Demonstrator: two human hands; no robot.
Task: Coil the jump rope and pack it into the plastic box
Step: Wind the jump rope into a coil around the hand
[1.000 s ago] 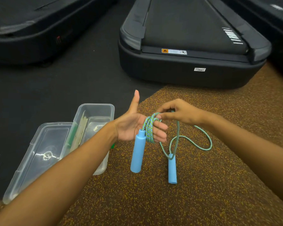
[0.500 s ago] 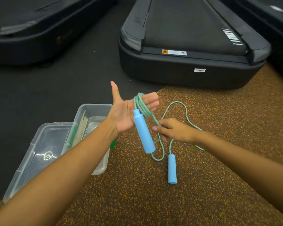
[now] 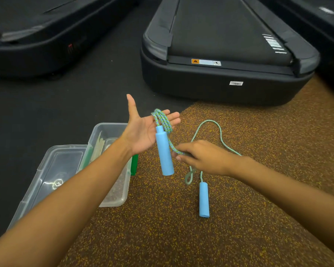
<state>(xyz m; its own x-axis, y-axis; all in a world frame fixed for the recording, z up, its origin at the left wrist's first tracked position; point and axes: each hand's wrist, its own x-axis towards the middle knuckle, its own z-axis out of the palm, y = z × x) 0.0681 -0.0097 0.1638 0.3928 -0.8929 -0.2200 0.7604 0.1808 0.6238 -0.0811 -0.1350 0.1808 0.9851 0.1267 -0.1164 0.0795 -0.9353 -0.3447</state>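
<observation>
My left hand (image 3: pixel 143 132) is held up flat, palm showing, fingers straight, with several turns of the teal braided jump rope (image 3: pixel 162 120) wound around the fingers. One blue handle (image 3: pixel 164 153) hangs from those turns below the palm. My right hand (image 3: pixel 202 157) pinches the rope just right of that handle. The loose rope (image 3: pixel 220 135) loops over the speckled brown mat to the second blue handle (image 3: pixel 204 199), which lies on the mat. The clear plastic box (image 3: pixel 108 137) sits open at left, partly hidden by my left forearm.
The box's clear lid (image 3: pixel 52 170) lies beside it on the left. Green and pale items stand inside the box, and a green piece (image 3: pixel 134 164) shows at its right side. A black treadmill (image 3: pixel 226 54) stands straight ahead, another at far left (image 3: pixel 37 35).
My right hand dropped from my left fingertips to below the palm, drawing rope along. My left hand rose and turned flat, and the hanging handle swung with it.
</observation>
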